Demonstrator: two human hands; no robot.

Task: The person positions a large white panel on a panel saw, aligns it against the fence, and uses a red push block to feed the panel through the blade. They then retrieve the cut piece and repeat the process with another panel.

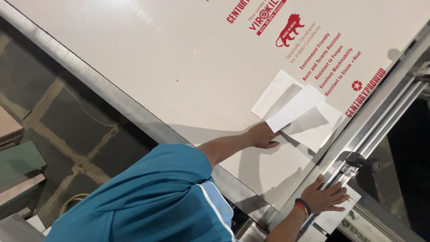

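My left hand reaches across a large white board with red print and pinches the near end of a white paper strip. The strip is lifted a little and casts a shadow. Two more white sheets lie flat on the board under it, one further up and one nearer the board's edge. My right hand, with a dark and red band at the wrist, rests flat with fingers spread on the metal rail beside the board. A white sheet lies partly under that hand.
A grey metal edge strip runs along the board's left side. Beyond it is a stone-tiled floor with stacked board offcuts at the far left. A black fitting sits on the rail just above my right hand.
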